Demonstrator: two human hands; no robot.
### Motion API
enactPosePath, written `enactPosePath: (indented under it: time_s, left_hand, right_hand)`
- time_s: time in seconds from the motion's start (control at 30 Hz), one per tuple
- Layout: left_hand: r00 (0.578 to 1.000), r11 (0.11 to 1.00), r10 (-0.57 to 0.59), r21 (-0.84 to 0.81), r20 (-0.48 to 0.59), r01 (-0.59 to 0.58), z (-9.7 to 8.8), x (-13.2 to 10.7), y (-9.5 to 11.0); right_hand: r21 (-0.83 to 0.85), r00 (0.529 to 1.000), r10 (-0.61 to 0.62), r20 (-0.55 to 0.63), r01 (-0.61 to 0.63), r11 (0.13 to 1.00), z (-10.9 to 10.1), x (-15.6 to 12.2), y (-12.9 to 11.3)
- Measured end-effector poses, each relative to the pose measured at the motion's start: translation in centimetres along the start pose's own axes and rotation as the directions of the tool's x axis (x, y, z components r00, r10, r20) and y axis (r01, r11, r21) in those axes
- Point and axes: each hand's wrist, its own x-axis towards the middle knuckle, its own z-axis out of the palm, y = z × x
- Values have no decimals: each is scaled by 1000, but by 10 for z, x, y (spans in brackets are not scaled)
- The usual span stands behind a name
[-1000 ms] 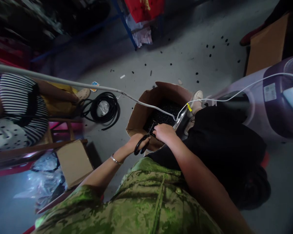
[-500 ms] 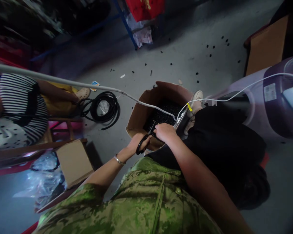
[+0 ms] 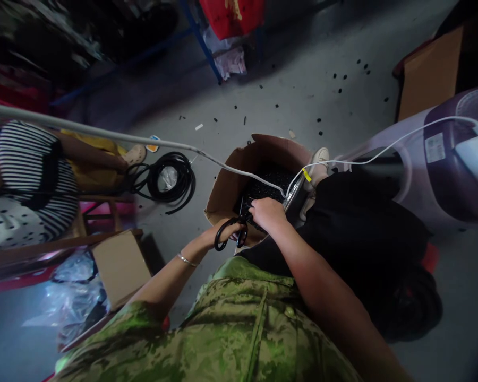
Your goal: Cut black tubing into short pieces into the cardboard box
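Note:
My left hand [image 3: 228,228] is closed around black-handled scissors [image 3: 219,240], whose two finger loops show spread apart. The blades point away from me over the near side of an open cardboard box [image 3: 223,193]. Right beside the scissors, my right hand [image 3: 269,213] has its fingers pinched together; what is between them is too small and dark to make out. Many small black pieces [image 3: 265,184] lie inside the box below both hands.
A grey-white cable [image 3: 159,142] crosses above the floor to the box. Coiled black hose [image 3: 191,185] lies at left, near a seated person in a striped garment [image 3: 27,154]. A purple-white machine [image 3: 442,175] stands at right. Black bits [image 3: 319,120] dot the floor.
The scissors have turned in my left hand, and both loops now show apart. My left hand has shifted slightly left; my right hand stays nearly in place.

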Motion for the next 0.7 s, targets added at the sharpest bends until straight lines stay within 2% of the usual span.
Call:
enactPosePath:
  time_s: [0.13,0.27,0.37,0.47,0.57,0.7]
  left_hand:
    - [1000,999,-18,36,1,18,-2,1,4]
    - [989,977,-87,185,-120,108,-4,2,7]
    - [989,906,-46,412,-142,102,-5,3,7]
    - [990,792,36,608,-137,55,-5,3,4]
    - [985,724,64,687,-159,64,-4,2,3]
    - [983,707,37,700,-179,101,-2,0,6]
  right_hand:
    - [-13,1000,-4,-29,3,1000,0,-1,-1]
    - [-8,1000,-5,16,5,1000,0,1,-1]
    - [-5,998,-16,64,17,1000,-2,2,-2]
    - [1,996,-9,85,9,1000,-3,2,-2]
    - [10,995,-10,98,9,1000,-3,3,-2]
    - [23,995,-4,96,1,1000,-3,3,-2]
